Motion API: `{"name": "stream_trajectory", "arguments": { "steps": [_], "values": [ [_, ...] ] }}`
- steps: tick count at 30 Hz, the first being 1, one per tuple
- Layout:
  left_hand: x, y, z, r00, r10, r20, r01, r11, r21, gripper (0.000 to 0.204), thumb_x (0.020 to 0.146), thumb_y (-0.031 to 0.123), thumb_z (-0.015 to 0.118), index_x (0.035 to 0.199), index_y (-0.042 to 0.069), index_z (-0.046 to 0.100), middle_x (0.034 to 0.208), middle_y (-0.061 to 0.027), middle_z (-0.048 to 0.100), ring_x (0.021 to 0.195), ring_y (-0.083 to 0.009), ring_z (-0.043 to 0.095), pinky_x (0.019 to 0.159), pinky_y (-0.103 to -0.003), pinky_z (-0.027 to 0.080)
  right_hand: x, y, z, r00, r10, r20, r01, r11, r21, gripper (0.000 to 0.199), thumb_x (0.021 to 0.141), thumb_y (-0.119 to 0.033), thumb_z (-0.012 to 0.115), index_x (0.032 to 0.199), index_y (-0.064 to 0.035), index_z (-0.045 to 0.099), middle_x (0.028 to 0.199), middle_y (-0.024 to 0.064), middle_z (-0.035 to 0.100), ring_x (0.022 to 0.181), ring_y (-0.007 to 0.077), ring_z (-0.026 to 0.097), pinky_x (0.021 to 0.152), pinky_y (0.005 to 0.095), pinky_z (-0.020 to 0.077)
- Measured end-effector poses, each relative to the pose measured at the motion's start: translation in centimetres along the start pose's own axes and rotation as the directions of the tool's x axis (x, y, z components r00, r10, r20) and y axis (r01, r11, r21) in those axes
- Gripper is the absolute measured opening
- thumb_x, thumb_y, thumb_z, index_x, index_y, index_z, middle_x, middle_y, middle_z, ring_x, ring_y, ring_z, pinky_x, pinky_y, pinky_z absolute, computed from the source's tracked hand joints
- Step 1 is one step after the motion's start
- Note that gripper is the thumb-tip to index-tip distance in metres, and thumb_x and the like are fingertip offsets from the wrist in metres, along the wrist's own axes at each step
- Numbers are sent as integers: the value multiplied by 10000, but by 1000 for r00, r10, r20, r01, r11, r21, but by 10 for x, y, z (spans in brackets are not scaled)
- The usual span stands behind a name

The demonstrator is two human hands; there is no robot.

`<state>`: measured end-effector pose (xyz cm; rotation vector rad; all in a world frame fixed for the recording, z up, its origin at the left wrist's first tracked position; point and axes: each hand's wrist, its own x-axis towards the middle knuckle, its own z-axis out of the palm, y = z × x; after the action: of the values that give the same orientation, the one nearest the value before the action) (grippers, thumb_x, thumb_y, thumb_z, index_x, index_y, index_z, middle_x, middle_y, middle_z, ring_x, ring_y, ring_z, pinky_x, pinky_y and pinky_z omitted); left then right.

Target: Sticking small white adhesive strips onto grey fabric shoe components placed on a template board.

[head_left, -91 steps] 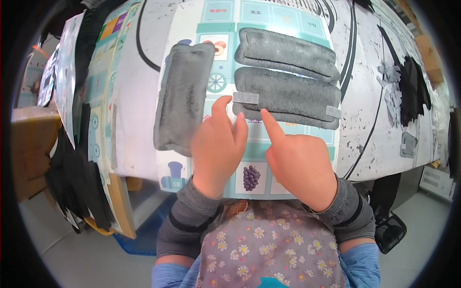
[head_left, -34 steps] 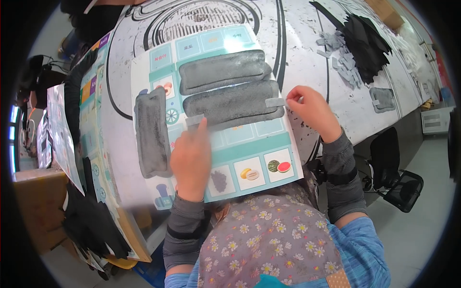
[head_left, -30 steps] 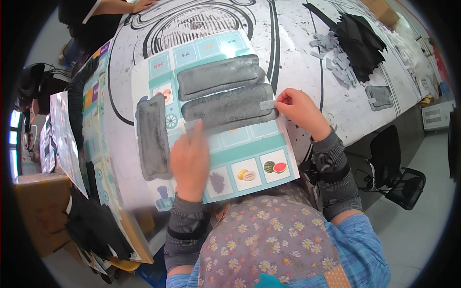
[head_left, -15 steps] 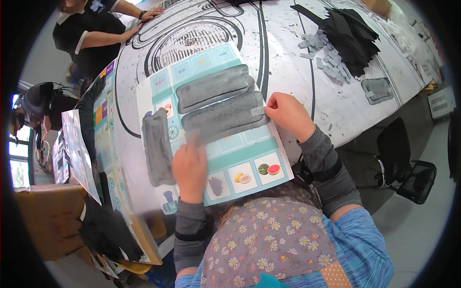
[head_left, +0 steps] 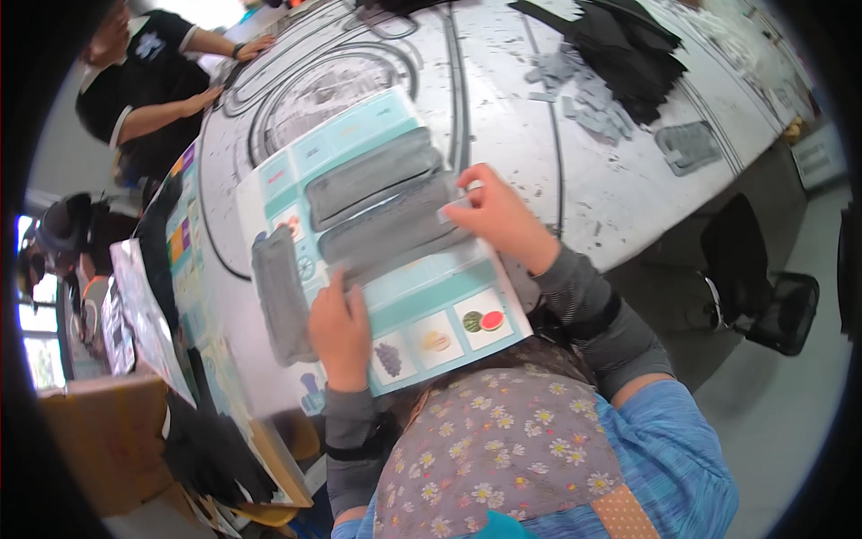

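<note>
A teal-and-white picture board [head_left: 409, 310] with fruit pictures lies at a slant before me. On it are two long dark-grey fabric strips side by side, an upper strip [head_left: 373, 177] and a lower strip [head_left: 391, 229]. A third grey strip [head_left: 280, 296] runs along the board's left side. The fingers of my left hand [head_left: 341, 337] are stretched out and touch the board by the lower strip's left end. At that strip's other end, my right hand [head_left: 507, 220] pinches a small light-grey tab [head_left: 446, 212] between thumb and finger.
Loose grey tabs [head_left: 597, 117] and a heap of black fabric pieces [head_left: 628, 54] lie at the far right, near a small grey pad [head_left: 689, 146]. A co-worker [head_left: 148, 81] leans on the table's far left. A cardboard box [head_left: 99, 440] and a black chair [head_left: 763, 287] stand beside the table.
The whole view has shifted slightly. My right hand has turned, with thumb and finger now more raised at the lower strip's right end. The left hand stays near the other end.
</note>
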<state>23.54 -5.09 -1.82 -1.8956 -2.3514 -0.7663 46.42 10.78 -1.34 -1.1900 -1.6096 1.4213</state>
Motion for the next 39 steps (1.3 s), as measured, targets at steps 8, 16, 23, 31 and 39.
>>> {"name": "stream_trajectory", "arguments": {
  "steps": [8,16,23,31,39],
  "values": [
    [-2,10,-4,976,-212,54,215,976,-41,488,925,149,577,1373,-16,477,758,-114,536,745,-277,559,707,-385,440,-8,4,24,992,-104,-77,118,969,218,533,804,-109,661,1222,-59,333,941,134,547,786,183,558,701,335,484],
    [-4,7,-3,980,-201,-1,199,973,-118,558,927,141,575,1435,-12,402,693,-65,451,668,-223,483,667,-352,406,-49,-33,-92,1000,3,18,-6,982,191,576,780,-73,661,1264,-84,349,905,67,585,761,103,542,661,268,466],
    [-2,5,0,985,-171,6,171,977,-128,531,920,138,582,1412,-4,442,685,-46,422,658,-196,464,640,-336,391,-83,14,-208,855,112,-506,-128,992,3,520,801,-38,616,1269,-101,398,1030,85,619,875,138,551,757,288,440],
    [-5,-5,4,982,-187,-28,184,980,-72,505,887,148,638,1360,19,517,705,-54,458,668,-205,484,638,-346,411,-74,66,-256,687,199,-699,-225,973,56,530,779,-62,654,1250,-75,411,1073,141,607,806,151,569,571,284,458],
    [-1,-2,2,991,-112,-71,107,992,-70,459,872,167,666,1304,43,575,742,-83,533,687,-247,535,651,-376,433,-51,-7,-209,673,-560,-483,-167,521,-837,344,864,-188,679,1166,-58,580,1089,155,634,980,312,622,831,402,489]
  ]
}}
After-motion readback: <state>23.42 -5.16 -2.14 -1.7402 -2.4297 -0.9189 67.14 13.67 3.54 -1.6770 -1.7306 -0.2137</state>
